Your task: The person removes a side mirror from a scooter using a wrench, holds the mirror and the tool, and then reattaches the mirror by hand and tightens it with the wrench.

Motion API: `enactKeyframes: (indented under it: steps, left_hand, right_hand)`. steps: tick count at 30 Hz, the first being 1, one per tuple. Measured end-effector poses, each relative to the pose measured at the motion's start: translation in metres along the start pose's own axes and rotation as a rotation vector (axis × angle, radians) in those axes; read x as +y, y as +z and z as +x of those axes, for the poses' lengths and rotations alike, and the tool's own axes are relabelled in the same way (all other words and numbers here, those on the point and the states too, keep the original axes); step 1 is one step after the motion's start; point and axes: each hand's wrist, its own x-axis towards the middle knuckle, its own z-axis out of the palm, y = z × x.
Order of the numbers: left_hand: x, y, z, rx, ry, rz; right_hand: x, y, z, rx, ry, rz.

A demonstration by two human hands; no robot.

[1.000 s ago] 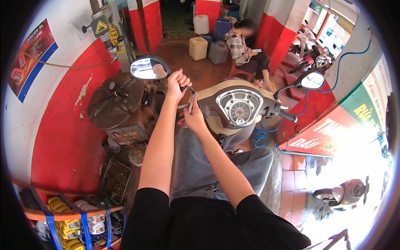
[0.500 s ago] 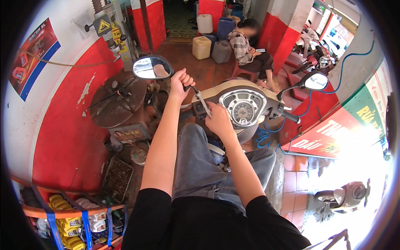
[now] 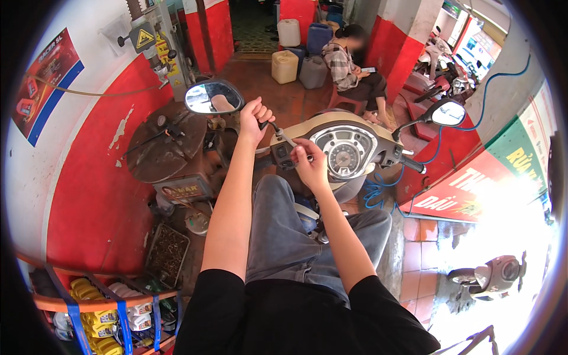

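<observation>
In the upper middle of the frame, the left hand point(image 3: 254, 118) is clenched around the black stem point(image 3: 264, 125) of a mirror point(image 3: 208, 97). Rightward, the right hand point(image 3: 310, 164) grasps a metal wrench point(image 3: 286, 138), its upper end near the stem's lower end, left of the dials point(image 3: 344, 156).

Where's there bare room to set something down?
Open floor lies between the left mirror and cream jug; bare tiles lie between the jeans and parked scooter. It's crowded around the left hand, right hand and dashboard, and at the bottle rack.
</observation>
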Motion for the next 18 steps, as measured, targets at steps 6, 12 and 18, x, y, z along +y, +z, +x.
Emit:
enactKeyframes:
  steps: [6,12,18]
  left_hand:
    - [0.001,-0.002,0.0,0.01,-0.005,0.017]
    - [0.002,0.0,0.0,0.005,-0.01,0.015]
    - [0.003,0.0,-0.002,0.021,-0.018,0.007]
  right_hand:
    - [0.005,-0.002,0.015,-0.033,0.061,0.134]
    - [0.007,0.0,0.024,-0.034,0.113,0.336]
    - [0.002,-0.012,0.024,-0.108,0.107,-0.069]
